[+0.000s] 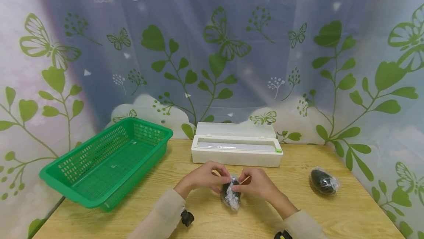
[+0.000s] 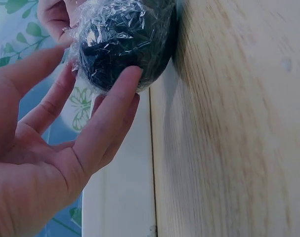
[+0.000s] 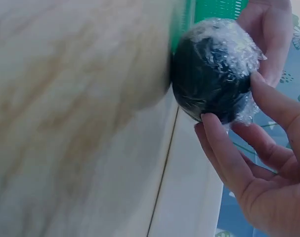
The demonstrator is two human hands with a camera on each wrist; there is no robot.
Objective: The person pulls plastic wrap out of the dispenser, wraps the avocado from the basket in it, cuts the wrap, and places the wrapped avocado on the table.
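A dark, egg-shaped fruit that looks like an avocado (image 1: 228, 193), wrapped in crumpled cling film (image 3: 231, 47), stands on the table between both hands. My left hand (image 1: 207, 177) holds its left side with curled fingers, the fingertips (image 2: 132, 74) against the wrap and the thumb near the film's gathered edge. From the other side my right hand (image 1: 258, 183) grips it, thumb on the film and fingers around the dark skin. Another film-wrapped avocado (image 1: 322, 182) lies apart at the right of the table.
Behind the hands is a white cling film dispenser (image 1: 235, 158), lid raised, with a green slider (image 1: 278, 150) at its right end. A green plastic basket (image 1: 96, 202) stands at the left of the wooden table (image 1: 265, 224). A patterned curtain (image 1: 185, 18) hangs behind.
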